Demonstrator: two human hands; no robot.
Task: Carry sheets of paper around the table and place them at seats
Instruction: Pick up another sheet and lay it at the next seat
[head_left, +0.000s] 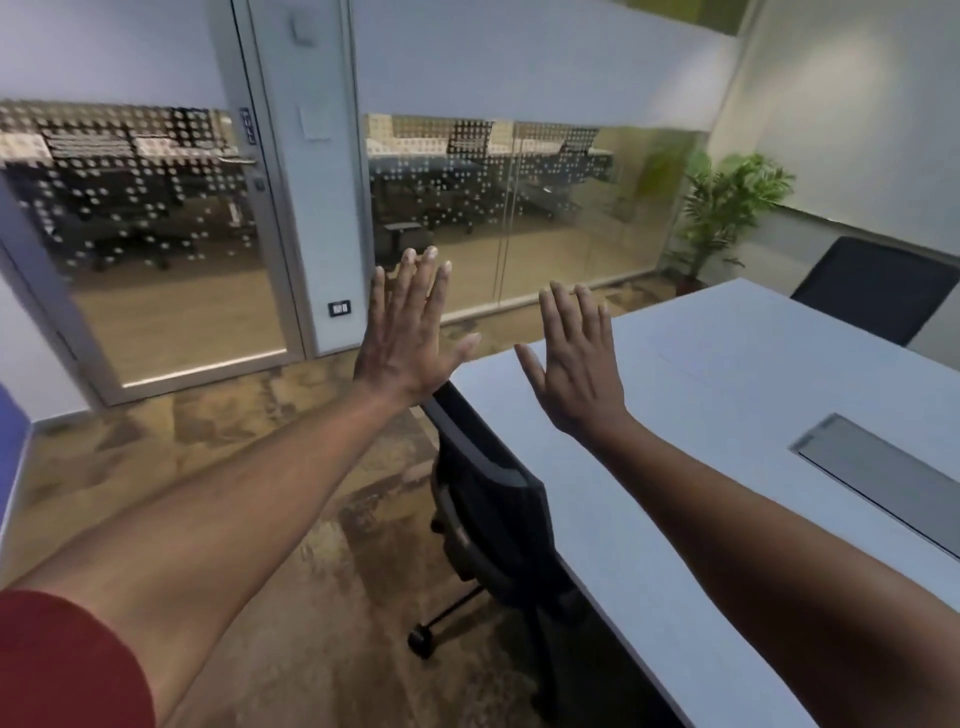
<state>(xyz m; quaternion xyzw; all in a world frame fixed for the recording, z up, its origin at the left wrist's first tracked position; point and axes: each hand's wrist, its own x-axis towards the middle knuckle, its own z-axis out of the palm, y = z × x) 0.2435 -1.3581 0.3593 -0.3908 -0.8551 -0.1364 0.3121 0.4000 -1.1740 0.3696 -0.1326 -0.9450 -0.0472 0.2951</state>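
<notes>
Both hands are spread flat and grasp nothing: the left hand (410, 332), at the centre of the frame, is raised with fingers straight and thumb out, its back to the camera, while the right hand (576, 364), just beside it to the right, is held the same way, a little lower. A red sleeve (67, 660) covers the left upper arm at the lower left corner; both forearms are bare.

Beneath the right arm runs a white table (701, 467), filling the lower right of the frame. A faint rectangular outline on the tabletop at right of centre may be a sheet of paper (701, 358), white on white and too blurred to be sure; it lies flat, apart from both hands. A grey metal hatch (878, 467) is set into the tabletop at the right edge.

One black office chair (493, 509) is tucked against the table's near-left edge, below the hands. A second black chair (878, 286) stands at the far side, upper right. Behind it, a green potted plant (727, 213) stands in the corner. A glass partition (519, 208) with a dotted pattern and a glass door (156, 234) span the upper left and centre.
</notes>
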